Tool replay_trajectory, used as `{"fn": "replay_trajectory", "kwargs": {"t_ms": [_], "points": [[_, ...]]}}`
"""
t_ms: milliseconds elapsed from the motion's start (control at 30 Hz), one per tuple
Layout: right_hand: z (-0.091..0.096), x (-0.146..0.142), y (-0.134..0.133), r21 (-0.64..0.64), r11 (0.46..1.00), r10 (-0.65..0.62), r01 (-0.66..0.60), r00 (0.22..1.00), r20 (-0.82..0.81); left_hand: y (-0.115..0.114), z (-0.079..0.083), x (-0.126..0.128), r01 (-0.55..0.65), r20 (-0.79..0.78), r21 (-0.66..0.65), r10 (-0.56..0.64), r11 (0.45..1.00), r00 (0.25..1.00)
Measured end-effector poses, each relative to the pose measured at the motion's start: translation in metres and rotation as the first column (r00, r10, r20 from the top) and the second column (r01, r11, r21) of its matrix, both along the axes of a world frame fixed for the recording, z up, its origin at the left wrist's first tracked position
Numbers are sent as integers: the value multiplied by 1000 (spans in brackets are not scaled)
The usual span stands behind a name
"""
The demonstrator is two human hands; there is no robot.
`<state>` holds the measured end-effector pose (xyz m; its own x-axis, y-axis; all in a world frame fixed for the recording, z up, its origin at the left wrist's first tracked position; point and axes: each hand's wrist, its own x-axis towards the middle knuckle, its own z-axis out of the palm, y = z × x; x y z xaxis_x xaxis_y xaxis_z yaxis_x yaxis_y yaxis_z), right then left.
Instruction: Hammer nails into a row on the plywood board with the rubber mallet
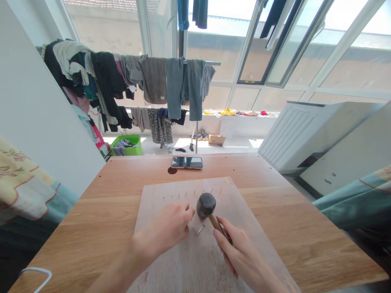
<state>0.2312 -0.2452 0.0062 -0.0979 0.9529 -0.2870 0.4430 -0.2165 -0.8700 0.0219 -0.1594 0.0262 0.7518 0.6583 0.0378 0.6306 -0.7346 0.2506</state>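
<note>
My right hand (241,254) is closed round the wooden handle of a mallet (206,205) with a dark rounded head, which hovers over a pale wooden board (195,260). My left hand (166,232) is beside the head, fingers curled in a pinch; I cannot make out anything in them. A loose nail (200,230) lies on the board between both hands. A row of several small nails (192,193) stands in the board just beyond the mallet head.
The board lies on a wooden table (100,211). A phone (187,162) lies flat at the table's far edge beside a dark round hole (172,170). A rack of hanging clothes (137,85), a green basket (128,145) and white panels (305,134) stand beyond.
</note>
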Motion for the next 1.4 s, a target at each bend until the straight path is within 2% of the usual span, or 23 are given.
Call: {"fn": "replay_trajectory", "kwargs": {"t_ms": [67,167,233,300,467,667,833,1133,1400], "points": [[3,-2,0,-7,1000,12,-12,1000,-10,15,-1,-18,-105,199,-69,117,992,973],[8,-6,3,4,1000,22,-22,1000,-22,38,-11,-39,-255,477,-128,285,958,831],[10,-9,5,12,1000,23,-23,999,-24,49,-22,-47,-338,548,-183,381,923,744],[12,-12,7,15,1000,19,-18,999,-32,55,-32,-50,-366,555,-241,437,899,708],[13,-15,8,1,1000,17,-17,998,-53,55,-45,-50,-295,558,-301,418,907,717],[11,-18,10,1,1000,9,-9,997,-71,55,-53,-52,-265,555,-261,369,928,746],[15,-23,15,20,1000,25,-24,996,-82,53,-51,-53,-271,563,-236,359,933,745],[38,-47,46,118,991,76,-63,991,-110,53,-50,-51,-258,592,-283,380,924,711],[31,-69,63,192,977,110,-92,991,-81,53,-49,-50,-264,610,-227,348,937,712]]}}
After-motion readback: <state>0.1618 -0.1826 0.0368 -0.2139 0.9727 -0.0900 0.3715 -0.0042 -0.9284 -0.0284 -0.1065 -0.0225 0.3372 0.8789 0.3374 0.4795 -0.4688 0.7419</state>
